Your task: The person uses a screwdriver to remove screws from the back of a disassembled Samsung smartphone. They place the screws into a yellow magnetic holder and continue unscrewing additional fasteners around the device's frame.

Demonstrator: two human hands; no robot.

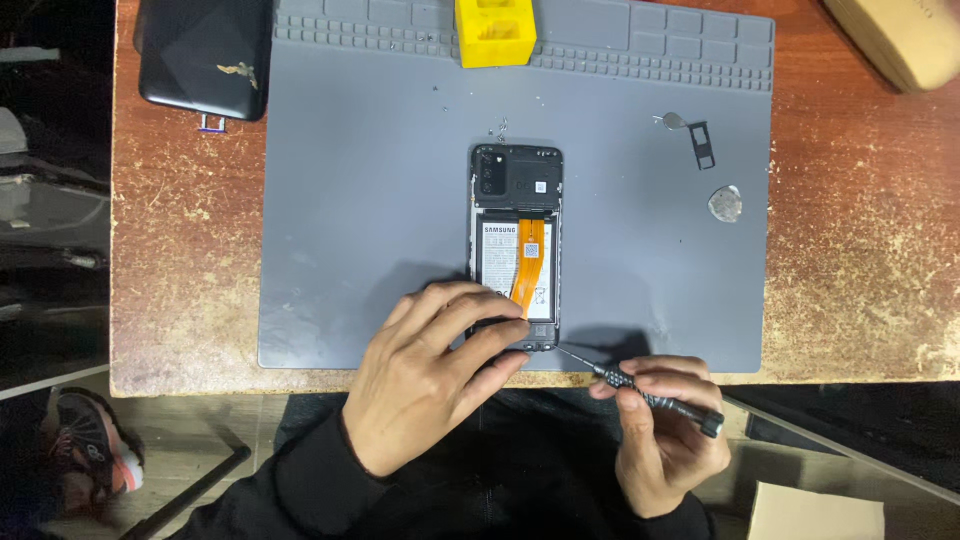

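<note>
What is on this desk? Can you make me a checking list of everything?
Surface: grey mat on a worn wooden table.
Job's things: opened phone, back off, battery and orange ribbon showing; screwdriver.
Clutter: yellow block, black back cover, SIM tray, pick.
Hands: left hand rests on the phone's lower end; right hand holds the screwdriver, tip near the phone's bottom corner.
Cables: nothing seen, apart from the ribbon.
Surroundings: shoe on the floor, cardboard box.
</note>
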